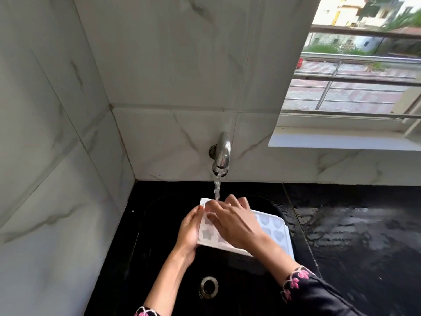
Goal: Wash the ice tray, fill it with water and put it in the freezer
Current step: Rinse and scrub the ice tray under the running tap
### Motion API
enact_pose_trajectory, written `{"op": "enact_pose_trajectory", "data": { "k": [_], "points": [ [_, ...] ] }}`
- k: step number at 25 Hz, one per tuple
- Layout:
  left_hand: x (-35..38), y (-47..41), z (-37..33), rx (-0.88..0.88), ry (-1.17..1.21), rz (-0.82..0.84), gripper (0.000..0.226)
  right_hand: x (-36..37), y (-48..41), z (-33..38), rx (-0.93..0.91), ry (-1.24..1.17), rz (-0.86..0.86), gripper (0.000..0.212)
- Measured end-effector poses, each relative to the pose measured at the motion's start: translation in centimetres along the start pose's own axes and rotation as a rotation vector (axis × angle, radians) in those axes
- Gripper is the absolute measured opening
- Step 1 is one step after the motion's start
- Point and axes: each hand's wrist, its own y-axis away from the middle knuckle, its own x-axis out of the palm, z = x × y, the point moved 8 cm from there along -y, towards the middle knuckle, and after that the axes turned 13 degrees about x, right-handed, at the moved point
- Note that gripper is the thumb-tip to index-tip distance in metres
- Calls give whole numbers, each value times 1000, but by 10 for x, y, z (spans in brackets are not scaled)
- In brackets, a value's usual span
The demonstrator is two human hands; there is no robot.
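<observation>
A white ice tray [276, 231] with star and heart shaped cells is held over the black sink [159, 258], under the running tap [222, 153]. Water falls onto the tray's far left corner. My left hand [190, 229] grips the tray's left edge, thumb on top. My right hand [232, 221] lies across the top of the tray with fingers spread flat, touching the cells near the stream. The middle of the tray is hidden under my right hand.
The sink's metal drain [208, 287] lies below the tray. A wet black countertop [364, 224] stretches to the right. White marble-look tiles cover the wall behind and to the left. A window with a white sill [341, 137] opens at the upper right.
</observation>
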Motion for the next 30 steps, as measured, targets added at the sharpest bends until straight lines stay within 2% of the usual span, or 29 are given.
{"op": "enact_pose_trajectory", "data": {
  "k": [2, 4, 6, 8, 10, 13, 15, 17, 18, 20, 22, 25, 27, 30],
  "points": [
    [5, 2, -1, 12, -10, -6, 34, 1, -1, 5, 63, 12, -49, 25],
    [1, -3, -2, 37, 17, -25, 32, 12, -1, 7, 102, -150, 9, 32],
    [-15, -10, -6, 57, 22, -70, 30, 18, 7, 2, 39, -252, 74, 40],
    [-28, -13, -4, 47, 41, -105, 32, 16, 11, -12, -8, -176, -27, 37],
    [-24, -9, 0, 27, 34, -79, 31, 13, 9, -17, 132, -86, -116, 37],
    [-19, -3, 8, 26, 3, -57, 31, 26, 6, -5, 352, -157, -17, 48],
    [-30, -6, 5, 39, -1, -91, 31, 30, 12, -2, 231, -190, 26, 53],
    [-40, -7, 2, 38, -1, -105, 29, 25, 16, -7, 28, -78, 25, 55],
    [-39, -6, 1, 33, -1, -94, 28, 25, 15, -11, -9, -14, 13, 55],
    [-30, -5, 2, 30, -23, -54, 28, 26, 10, -14, 88, -4, 0, 56],
    [-26, -6, 1, 45, -44, -49, 28, 32, 11, -8, 223, -120, 51, 68],
    [-37, -15, -8, 83, -51, -70, 29, 44, 23, -8, 75, -189, 105, 64],
    [-47, -16, -9, 75, -34, -70, 32, 35, 24, -23, 23, -179, 18, 54],
    [-47, -15, -3, 48, -9, -58, 36, 21, 20, -18, 168, -69, -143, 46]
  ]
}}
